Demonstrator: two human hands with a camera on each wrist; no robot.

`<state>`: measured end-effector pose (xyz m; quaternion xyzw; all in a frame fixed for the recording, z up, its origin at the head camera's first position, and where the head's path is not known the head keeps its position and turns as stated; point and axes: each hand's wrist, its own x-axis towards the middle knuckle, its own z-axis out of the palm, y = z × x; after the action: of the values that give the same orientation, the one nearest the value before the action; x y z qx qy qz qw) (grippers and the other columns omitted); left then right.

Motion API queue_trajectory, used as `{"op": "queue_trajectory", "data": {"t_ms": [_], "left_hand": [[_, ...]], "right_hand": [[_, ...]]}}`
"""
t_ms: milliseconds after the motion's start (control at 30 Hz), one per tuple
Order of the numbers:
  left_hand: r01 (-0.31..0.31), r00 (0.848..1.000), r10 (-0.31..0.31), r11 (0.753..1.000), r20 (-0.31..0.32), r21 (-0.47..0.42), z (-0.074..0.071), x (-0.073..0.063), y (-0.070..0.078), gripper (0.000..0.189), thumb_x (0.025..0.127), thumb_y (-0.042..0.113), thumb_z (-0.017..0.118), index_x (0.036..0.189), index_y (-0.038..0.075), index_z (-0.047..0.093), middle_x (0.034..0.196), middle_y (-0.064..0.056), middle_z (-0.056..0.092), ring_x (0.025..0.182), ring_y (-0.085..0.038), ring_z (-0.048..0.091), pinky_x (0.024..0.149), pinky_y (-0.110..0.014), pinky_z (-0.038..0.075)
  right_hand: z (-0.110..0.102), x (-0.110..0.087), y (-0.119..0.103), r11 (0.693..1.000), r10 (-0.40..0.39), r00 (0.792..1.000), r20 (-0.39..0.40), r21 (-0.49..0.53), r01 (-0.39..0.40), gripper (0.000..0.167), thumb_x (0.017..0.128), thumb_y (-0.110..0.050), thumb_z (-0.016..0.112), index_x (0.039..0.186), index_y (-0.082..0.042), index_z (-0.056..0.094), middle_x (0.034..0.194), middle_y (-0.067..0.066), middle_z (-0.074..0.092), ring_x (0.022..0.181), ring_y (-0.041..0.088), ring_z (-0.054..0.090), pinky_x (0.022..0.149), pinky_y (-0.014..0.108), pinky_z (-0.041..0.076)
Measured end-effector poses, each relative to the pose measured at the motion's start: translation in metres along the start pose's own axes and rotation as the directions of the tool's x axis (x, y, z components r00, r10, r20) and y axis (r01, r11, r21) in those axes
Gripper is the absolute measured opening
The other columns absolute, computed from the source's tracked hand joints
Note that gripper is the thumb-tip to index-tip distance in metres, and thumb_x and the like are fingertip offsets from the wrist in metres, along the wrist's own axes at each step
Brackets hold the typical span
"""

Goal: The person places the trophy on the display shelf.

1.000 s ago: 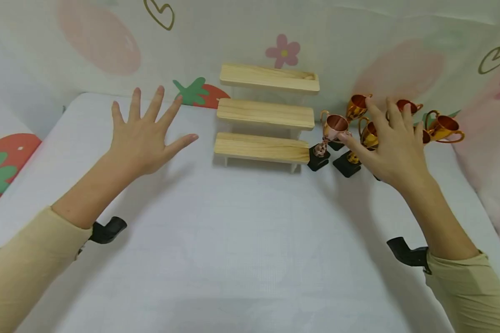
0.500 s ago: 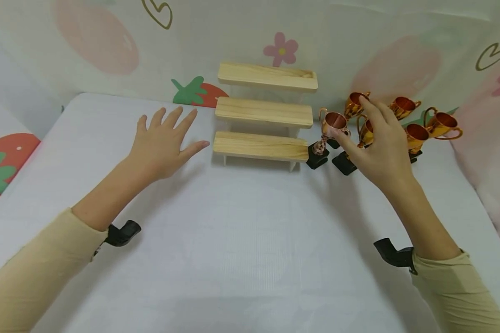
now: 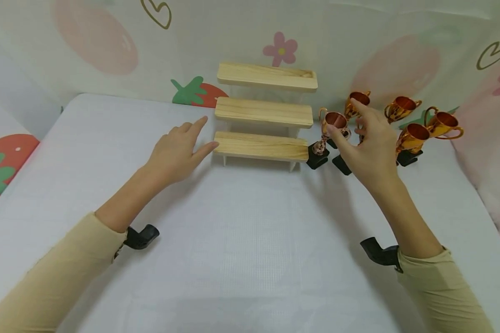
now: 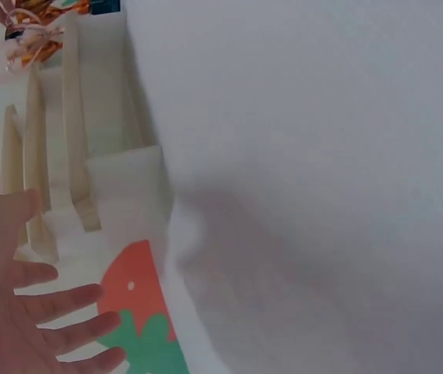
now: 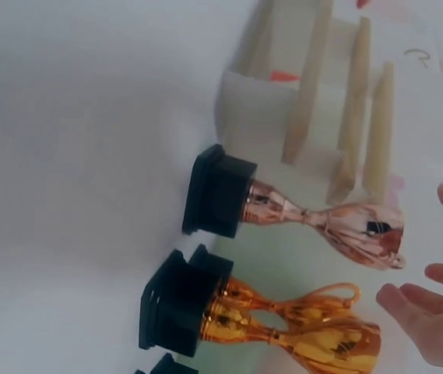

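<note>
A rose-gold trophy cup (image 3: pixel 335 121) on a black base (image 3: pixel 317 158) stands beside the right end of a three-tier wooden shelf (image 3: pixel 262 145). My right hand (image 3: pixel 372 148) hovers over it, thumb and fingers spread near its rim and holding nothing. In the right wrist view a gap shows between the fingertips (image 5: pixel 392 296) and the rose-gold cup (image 5: pixel 365 234). Several gold trophy cups (image 3: pixel 414 134) crowd behind and to the right, partly hidden by this hand. My left hand (image 3: pixel 172 155), fingers extended and holding nothing, is over the table at the shelf's left end.
White cloth covers the table (image 3: pixel 250 240). Behind it hangs a backdrop (image 3: pixel 341 55) printed with strawberries, flowers and hearts, close to the shelf and the rear trophies. A black wrist mount (image 3: pixel 141 237) projects from the left sleeve, another mount (image 3: pixel 379 252) from the right.
My left hand has moved right, toward the shelf, its fingers drawing closer together. My right hand has shifted left toward the rose-gold trophy, uncovering gold trophies on the right. The trophies and shelf stay put.
</note>
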<state>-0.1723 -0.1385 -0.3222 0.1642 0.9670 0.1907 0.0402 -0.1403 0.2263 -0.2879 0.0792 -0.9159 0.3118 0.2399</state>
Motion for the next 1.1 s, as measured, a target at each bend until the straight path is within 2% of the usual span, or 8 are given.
{"op": "queue_trajectory", "data": {"t_ms": [200, 367, 467, 533, 633, 767, 967, 1100], "left_hand": [[0.032, 0.999, -0.032, 0.994, 0.002, -0.105, 0.008, 0.001, 0.001, 0.071, 0.112, 0.045, 0.048, 0.165, 0.003, 0.027, 0.155, -0.031, 0.047, 0.143, -0.05, 0.045, 0.111, -0.068, 0.045], [0.045, 0.999, -0.047, 0.983, -0.006, -0.177, 0.013, 0.002, -0.001, 0.07, 0.113, 0.043, 0.047, 0.165, 0.001, 0.027, 0.15, -0.028, 0.053, 0.141, -0.046, 0.049, 0.109, -0.068, 0.046], [0.05, 0.998, -0.054, 0.972, -0.011, -0.228, 0.017, 0.003, -0.002, 0.069, 0.113, 0.041, 0.047, 0.164, -0.001, 0.028, 0.148, -0.028, 0.054, 0.139, -0.044, 0.051, 0.111, -0.065, 0.046], [0.046, 0.998, -0.053, 0.963, -0.022, -0.266, 0.021, 0.005, -0.002, 0.067, 0.113, 0.039, 0.048, 0.163, -0.002, 0.03, 0.146, -0.028, 0.057, 0.136, -0.043, 0.054, 0.111, -0.062, 0.048], [0.033, 0.997, -0.053, 0.942, -0.053, -0.334, 0.026, 0.007, -0.002, 0.062, 0.113, 0.035, 0.05, 0.16, -0.004, 0.036, 0.138, -0.028, 0.062, 0.127, -0.042, 0.06, 0.109, -0.057, 0.051], [0.011, 0.994, -0.058, 0.903, -0.096, -0.429, 0.031, 0.007, 0.0, 0.056, 0.113, 0.028, 0.053, 0.156, -0.005, 0.043, 0.13, -0.028, 0.066, 0.117, -0.043, 0.064, 0.105, -0.054, 0.054], [0.015, 0.988, -0.091, 0.866, -0.127, -0.499, 0.036, 0.008, 0.002, 0.049, 0.113, 0.023, 0.051, 0.152, -0.006, 0.048, 0.126, -0.03, 0.067, 0.112, -0.044, 0.066, 0.099, -0.054, 0.055], [0.028, 0.98, -0.13, 0.842, -0.152, -0.538, 0.04, 0.007, 0.002, 0.045, 0.112, 0.02, 0.052, 0.149, -0.006, 0.053, 0.12, -0.029, 0.07, 0.106, -0.043, 0.07, 0.092, -0.045, 0.057]], "right_hand": [[0.008, 0.002, 0.002, 0.999, -0.01, 1.0, -0.024, 0.032, 0.011, 0.063, 0.096, -0.023, 0.081, 0.149, 0.0, 0.056, 0.141, 0.022, 0.063, 0.119, 0.04, 0.064, 0.098, 0.053, 0.06], [0.013, 0.002, 0.001, 0.997, 0.008, 1.0, -0.02, 0.073, -0.006, 0.062, 0.097, -0.023, 0.079, 0.15, -0.001, 0.056, 0.146, 0.022, 0.06, 0.121, 0.043, 0.065, 0.101, 0.057, 0.058], [0.016, 0.001, 0.001, 0.996, 0.02, 1.0, -0.014, 0.085, -0.019, 0.063, 0.098, -0.023, 0.079, 0.151, 0.0, 0.055, 0.143, 0.024, 0.061, 0.12, 0.043, 0.065, 0.102, 0.059, 0.057], [0.019, 0.0, 0.003, 0.996, 0.027, 0.999, -0.019, 0.087, -0.025, 0.062, 0.097, -0.022, 0.079, 0.15, 0.001, 0.055, 0.135, 0.025, 0.064, 0.118, 0.042, 0.064, 0.101, 0.06, 0.057], [0.024, 0.0, 0.005, 0.997, 0.021, 0.999, -0.041, 0.08, -0.017, 0.061, 0.097, -0.019, 0.08, 0.148, 0.004, 0.056, 0.123, 0.026, 0.067, 0.111, 0.039, 0.063, 0.093, 0.051, 0.058], [0.03, 0.0, 0.008, 0.998, 0.008, 0.998, -0.069, 0.064, -0.004, 0.061, 0.095, -0.017, 0.081, 0.146, 0.008, 0.057, 0.118, 0.029, 0.068, 0.102, 0.039, 0.059, 0.076, 0.037, 0.042], [0.034, -0.001, 0.009, 0.997, 0.034, 0.996, -0.081, 0.069, -0.028, 0.06, 0.096, -0.018, 0.08, 0.145, 0.008, 0.057, 0.114, 0.029, 0.068, 0.093, 0.037, 0.057, 0.074, 0.03, 0.037], [0.037, -0.002, 0.01, 0.995, 0.045, 0.995, -0.088, 0.091, -0.037, 0.061, 0.096, -0.017, 0.081, 0.146, 0.008, 0.057, 0.11, 0.028, 0.068, 0.09, 0.035, 0.057, 0.072, 0.022, 0.036]]}}
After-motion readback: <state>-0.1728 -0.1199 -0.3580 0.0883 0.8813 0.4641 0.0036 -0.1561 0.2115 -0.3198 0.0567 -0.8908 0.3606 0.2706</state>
